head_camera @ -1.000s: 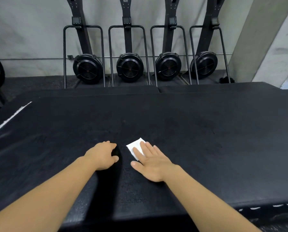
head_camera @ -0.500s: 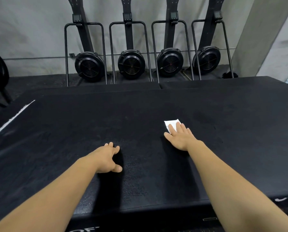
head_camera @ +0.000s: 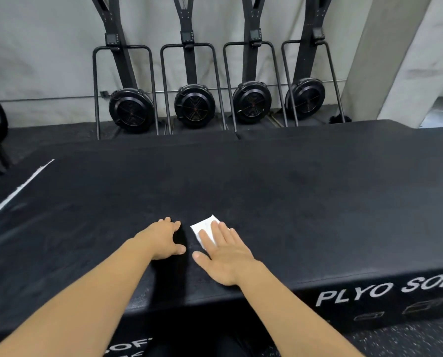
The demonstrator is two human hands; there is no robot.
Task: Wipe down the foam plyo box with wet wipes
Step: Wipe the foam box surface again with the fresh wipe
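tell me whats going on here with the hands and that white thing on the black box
A person is wiping the top of a black foam plyo box with a white wet wipe. The right hand lies flat on the wipe, fingers straight, near the front edge. The left hand rests on the box top just beside it and holds nothing. Four black fan machines stand along the wall behind.

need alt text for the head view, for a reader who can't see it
A person's right hand presses a white wipe flat on the black top of a foam plyo box, fingers straight. The left hand rests on the box just beside it. Four black fan machines stand against a grey wall behind.
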